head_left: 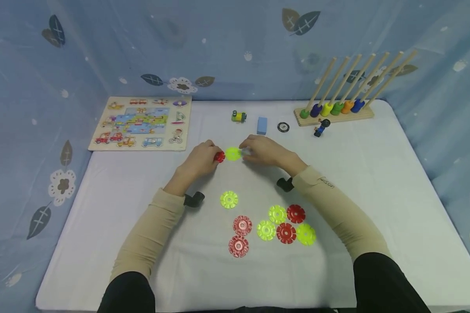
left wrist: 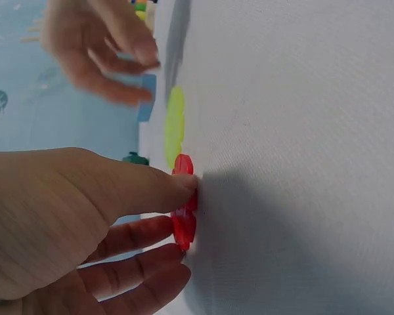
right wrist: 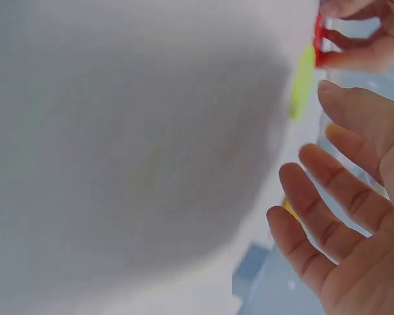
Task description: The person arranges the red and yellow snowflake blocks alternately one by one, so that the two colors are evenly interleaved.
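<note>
My left hand [head_left: 200,158] pinches a red notched plastic disc [left wrist: 184,226] between thumb and fingers, at the tabletop. Edge to edge with it is a yellow-green disc [head_left: 233,154] of the same flower-like shape. Just right of that one, my right hand [head_left: 264,150] has its fingers spread and holds nothing; in the right wrist view its thumb [right wrist: 354,108] points toward the yellow-green disc [right wrist: 303,84]. Nearer the body lies a single yellow-green disc [head_left: 229,199], with two red discs [head_left: 242,225] below it. A cluster of red and yellow-green discs [head_left: 286,233] sits to their right.
A wooden picture puzzle board [head_left: 141,124] lies at back left. Behind the hands are a small green-yellow toy [head_left: 239,116], a blue block [head_left: 262,125] and a black wheel [head_left: 283,127]. A toy figure [head_left: 322,128] stands before a pegged bead rack [head_left: 334,116] at back right.
</note>
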`<state>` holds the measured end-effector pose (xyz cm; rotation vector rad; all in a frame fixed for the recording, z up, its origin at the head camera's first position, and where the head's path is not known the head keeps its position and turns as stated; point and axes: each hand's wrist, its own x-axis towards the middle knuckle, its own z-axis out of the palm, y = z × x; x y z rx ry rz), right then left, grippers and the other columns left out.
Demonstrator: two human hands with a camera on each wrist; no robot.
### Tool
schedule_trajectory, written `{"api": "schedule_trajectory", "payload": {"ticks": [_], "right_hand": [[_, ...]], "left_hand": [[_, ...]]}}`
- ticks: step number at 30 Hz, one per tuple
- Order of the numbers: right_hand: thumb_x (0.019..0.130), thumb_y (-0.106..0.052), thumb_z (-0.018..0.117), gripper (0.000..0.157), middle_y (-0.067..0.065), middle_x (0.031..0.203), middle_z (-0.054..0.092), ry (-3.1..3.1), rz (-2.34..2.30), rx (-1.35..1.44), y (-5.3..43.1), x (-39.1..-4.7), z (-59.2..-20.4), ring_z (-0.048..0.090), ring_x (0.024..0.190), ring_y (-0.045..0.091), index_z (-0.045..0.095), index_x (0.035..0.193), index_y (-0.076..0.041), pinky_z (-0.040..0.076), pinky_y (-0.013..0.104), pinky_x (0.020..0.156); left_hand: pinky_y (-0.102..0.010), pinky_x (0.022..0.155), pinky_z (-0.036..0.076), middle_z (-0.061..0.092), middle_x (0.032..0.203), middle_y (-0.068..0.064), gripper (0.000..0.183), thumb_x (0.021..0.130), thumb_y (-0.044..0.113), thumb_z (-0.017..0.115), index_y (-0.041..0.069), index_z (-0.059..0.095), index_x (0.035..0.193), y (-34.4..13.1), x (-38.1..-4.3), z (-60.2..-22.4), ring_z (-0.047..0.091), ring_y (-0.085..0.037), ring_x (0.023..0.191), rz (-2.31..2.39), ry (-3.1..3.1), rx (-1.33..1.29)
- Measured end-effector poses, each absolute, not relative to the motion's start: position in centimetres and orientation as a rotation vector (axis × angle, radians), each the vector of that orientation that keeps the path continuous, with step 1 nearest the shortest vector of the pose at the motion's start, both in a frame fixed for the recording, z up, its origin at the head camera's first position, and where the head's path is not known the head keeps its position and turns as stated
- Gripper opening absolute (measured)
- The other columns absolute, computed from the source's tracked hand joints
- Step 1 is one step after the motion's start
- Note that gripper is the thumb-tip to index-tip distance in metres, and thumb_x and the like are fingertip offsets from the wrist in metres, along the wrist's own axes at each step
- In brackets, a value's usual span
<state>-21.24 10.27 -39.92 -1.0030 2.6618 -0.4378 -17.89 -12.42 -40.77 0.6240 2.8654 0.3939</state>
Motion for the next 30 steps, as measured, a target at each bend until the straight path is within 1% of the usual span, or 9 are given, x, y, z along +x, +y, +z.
{"api": "schedule_trajectory", "payload": {"ticks": [5, 9, 14, 17, 20, 25, 30], "right_hand": [[0.091, -0.024, 0.066, 0.033, 0.010, 0.117, 0.066, 2.643, -0.471, -0.959, 14.0, -19.6, -38.7, 0.065, 0.102, 0.024, 0.065, 0.119, -0.006, 0.053, 0.039, 0.089], [0.088, -0.024, 0.070, 0.031, 0.007, 0.112, 0.068, 2.609, -0.454, -0.931, 17.2, -17.0, -37.8, 0.064, 0.097, 0.022, 0.068, 0.114, -0.008, 0.053, 0.038, 0.085], [0.079, -0.030, 0.078, 0.035, -0.003, 0.106, 0.068, 2.493, -0.348, -0.915, 19.9, -12.6, -37.4, 0.062, 0.090, 0.014, 0.070, 0.111, -0.017, 0.053, 0.033, 0.079], [0.075, -0.034, 0.081, 0.038, -0.007, 0.104, 0.065, 2.456, -0.252, -0.942, 20.5, -10.5, -37.8, 0.059, 0.088, 0.011, 0.069, 0.110, -0.023, 0.052, 0.032, 0.079], [0.073, -0.036, 0.083, 0.041, -0.006, 0.106, 0.062, 2.466, -0.174, -0.984, 20.4, -8.9, -38.4, 0.057, 0.086, 0.010, 0.068, 0.110, -0.026, 0.053, 0.031, 0.079], [0.069, -0.032, 0.084, 0.043, -0.003, 0.103, 0.058, 2.526, -0.142, -1.038, 20.1, -7.2, -39.2, 0.056, 0.084, 0.011, 0.064, 0.106, -0.021, 0.055, 0.030, 0.075], [0.069, -0.027, 0.083, 0.042, -0.003, 0.102, 0.057, 2.549, -0.177, -1.039, 20.1, -6.8, -39.7, 0.056, 0.082, 0.011, 0.062, 0.105, -0.018, 0.055, 0.029, 0.074]], "left_hand": [[-0.041, 0.097, 0.049, 0.061, 0.116, -0.018, 0.035, 0.086, 0.007, 0.065, 0.000, 0.064, 0.121, -12.5, -18.0, -40.8, 0.059, -0.031, 0.105, 0.415, 2.866, 0.606], [-0.042, 0.097, 0.049, 0.060, 0.116, -0.018, 0.035, 0.087, 0.008, 0.064, 0.000, 0.063, 0.121, -12.4, -18.1, -40.8, 0.059, -0.031, 0.106, 0.426, 2.855, 0.605], [-0.043, 0.099, 0.048, 0.059, 0.119, -0.017, 0.037, 0.088, 0.010, 0.064, 0.001, 0.062, 0.123, -12.5, -18.2, -41.0, 0.058, -0.031, 0.109, 0.421, 2.848, 0.591], [-0.043, 0.099, 0.048, 0.059, 0.121, -0.017, 0.037, 0.088, 0.010, 0.064, 0.001, 0.062, 0.124, -12.9, -18.1, -41.0, 0.058, -0.031, 0.110, 0.423, 2.850, 0.570], [-0.043, 0.099, 0.048, 0.059, 0.120, -0.017, 0.037, 0.087, 0.011, 0.065, 0.001, 0.062, 0.123, -13.1, -18.0, -40.9, 0.058, -0.031, 0.110, 0.433, 2.850, 0.561], [-0.043, 0.100, 0.048, 0.059, 0.120, -0.016, 0.037, 0.087, 0.012, 0.065, 0.002, 0.062, 0.123, -13.0, -18.1, -41.1, 0.058, -0.030, 0.110, 0.449, 2.842, 0.579], [-0.043, 0.102, 0.047, 0.059, 0.122, -0.016, 0.037, 0.088, 0.013, 0.066, 0.003, 0.062, 0.124, -12.8, -18.1, -41.0, 0.058, -0.030, 0.113, 0.466, 2.830, 0.570]]}}
